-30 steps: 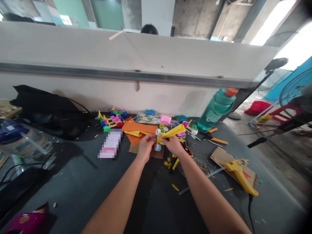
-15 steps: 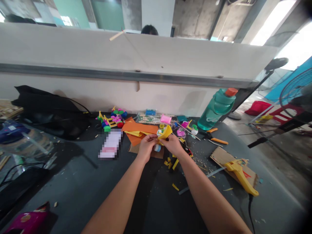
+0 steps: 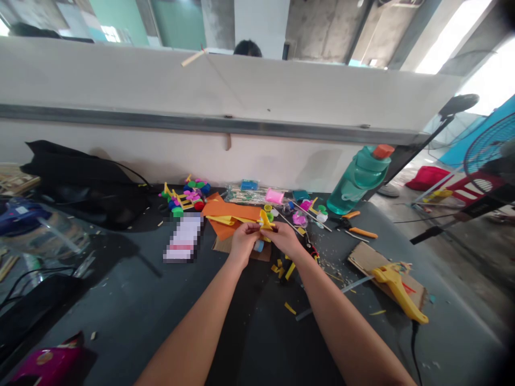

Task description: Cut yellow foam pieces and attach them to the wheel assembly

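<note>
Between the fingertips of both hands is a small folded yellow piece (image 3: 264, 220), seemingly paper or foam sheet. My left hand (image 3: 243, 242) pinches it from the left side, and my right hand (image 3: 285, 238) grips its right side. Just under the fingers shows a light-blue and white cap (image 3: 258, 245); whether it is joined to the yellow piece I cannot tell. Below the hands lies a piece of brown cardboard (image 3: 222, 245). Orange sheets (image 3: 231, 210) with yellow strips lie directly behind my left hand. Yellow scraps (image 3: 277, 266) are scattered by my right wrist.
A yellow glue gun (image 3: 396, 287) rests on cardboard at the right, near orange-handled pliers (image 3: 364, 232). A teal bottle (image 3: 358, 179) stands at the back right. Colourful caps and small assemblies (image 3: 183, 198) line the back. A phone-shaped blurred thing (image 3: 183, 238) lies left; a black bag (image 3: 84, 185) sits beyond.
The yellow piece has turned in my fingers, from a broad raised strip leaning right to a narrower upright shape. My hands stay in nearly the same place.
</note>
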A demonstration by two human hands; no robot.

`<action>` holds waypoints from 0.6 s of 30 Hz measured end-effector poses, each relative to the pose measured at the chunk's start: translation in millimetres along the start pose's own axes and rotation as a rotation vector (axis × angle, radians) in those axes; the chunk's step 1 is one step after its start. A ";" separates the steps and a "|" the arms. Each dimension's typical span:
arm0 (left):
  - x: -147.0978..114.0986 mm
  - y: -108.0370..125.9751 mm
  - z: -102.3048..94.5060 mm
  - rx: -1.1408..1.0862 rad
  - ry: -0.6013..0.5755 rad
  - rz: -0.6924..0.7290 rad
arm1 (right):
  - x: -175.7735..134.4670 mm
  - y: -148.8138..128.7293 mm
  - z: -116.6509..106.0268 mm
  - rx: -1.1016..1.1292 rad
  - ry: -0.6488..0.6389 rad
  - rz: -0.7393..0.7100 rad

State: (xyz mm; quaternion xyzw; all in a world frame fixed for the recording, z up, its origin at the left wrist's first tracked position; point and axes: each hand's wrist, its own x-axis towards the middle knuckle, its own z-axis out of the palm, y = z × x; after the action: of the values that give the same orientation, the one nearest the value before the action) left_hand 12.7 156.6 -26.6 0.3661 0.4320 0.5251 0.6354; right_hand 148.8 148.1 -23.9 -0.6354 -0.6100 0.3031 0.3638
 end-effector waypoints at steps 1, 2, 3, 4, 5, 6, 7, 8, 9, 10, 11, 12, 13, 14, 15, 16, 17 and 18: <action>0.0 -0.6 0.0 0.009 -0.001 0.006 | 0.1 -0.5 -0.5 -0.004 0.003 0.004; -0.1 -1.2 0.0 0.017 -0.002 0.011 | 0.1 -1.0 -1.1 -0.009 0.006 0.006; -0.1 -1.8 -0.1 0.024 -0.004 0.012 | 0.1 -1.4 -1.7 -0.012 0.008 0.008; -0.2 -2.3 -0.1 0.029 -0.005 0.013 | 0.1 -1.7 -2.3 -0.015 0.010 0.009; -0.4 -2.7 -0.2 0.032 -0.004 0.013 | -0.1 -1.9 -2.7 -0.016 0.012 0.010; -0.7 -2.8 -0.2 0.034 -0.002 0.016 | -0.3 -1.9 -2.9 -0.017 0.016 0.010; -1.1 -2.7 -0.1 0.035 0.000 0.020 | -0.5 -1.8 -2.9 -0.017 0.020 0.011; -1.6 -2.3 -0.1 0.036 0.002 0.026 | -0.8 -1.6 -2.8 -0.016 0.026 0.011; -2.2 -1.9 0.0 0.039 0.002 0.032 | -1.0 -1.3 -2.5 -0.014 0.031 0.011; -2.9 -1.4 0.0 0.044 0.000 0.036 | -1.2 -1.0 -2.3 -0.014 0.037 0.010; -3.5 -0.8 0.0 0.050 -0.005 0.037 | -1.3 -0.5 -2.0 -0.013 0.041 0.009; -4.1 -0.3 0.0 0.057 -0.013 0.036 | -1.3 0.0 -1.7 -0.014 0.045 0.007; -4.6 0.1 -0.1 0.065 -0.021 0.034 | -1.2 0.6 -1.4 -0.014 0.048 0.004; -5.0 0.5 -0.3 0.072 -0.028 0.032 | -1.0 1.2 -1.2 -0.015 0.050 0.001; -5.4 0.7 -0.5 0.077 -0.033 0.029 | -0.8 1.9 -0.8 -0.016 0.052 -0.004; -5.6 0.9 -0.8 0.080 -0.037 0.025 | -0.5 2.7 -0.5 -0.016 0.053 -0.009; -5.7 1.0 -1.1 0.083 -0.041 0.022 | -0.3 3.4 -0.1 -0.016 0.052 -0.014; -5.8 1.1 -1.5 0.084 -0.044 0.019 | 0.0 4.1 0.3 -0.015 0.048 -0.020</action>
State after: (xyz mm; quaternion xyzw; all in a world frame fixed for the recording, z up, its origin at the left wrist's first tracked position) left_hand 10.5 151.1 -25.2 0.4080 0.4359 0.5042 0.6239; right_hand 150.8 148.1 -27.4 -0.6390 -0.6097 0.2793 0.3767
